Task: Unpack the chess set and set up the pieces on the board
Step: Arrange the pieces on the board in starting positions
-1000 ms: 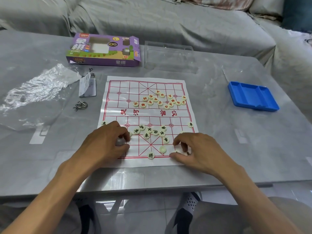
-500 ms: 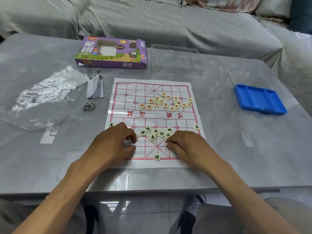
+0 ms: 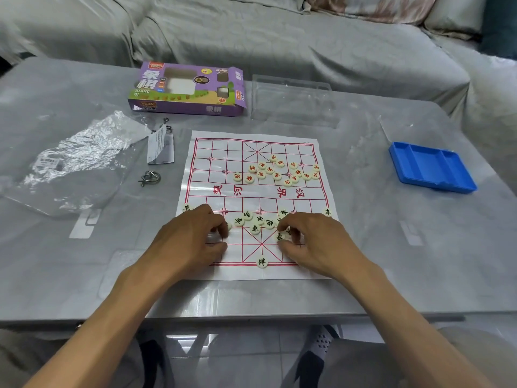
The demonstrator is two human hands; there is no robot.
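— Right hand (image 3: 316,242)?
— Pinching a black-lettered piece (image 3: 279,236) on the board (image 3: 307,147); 將 piece (image 3: 261,262) just nearer.
— Left hand (image 3: 190,239)?
— Curled, grasp unclear. Beyond, purple box (image 3: 187,89) reads "XIANG QI".

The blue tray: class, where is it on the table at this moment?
In the head view, the blue tray lies on the grey table to the right of the paper chess board, apart from it, beyond the right hand.

Both hands on the board (image 3: 321,204) — right hand (image 3: 313,242) pinches a black-marked piece (image 3: 279,236).
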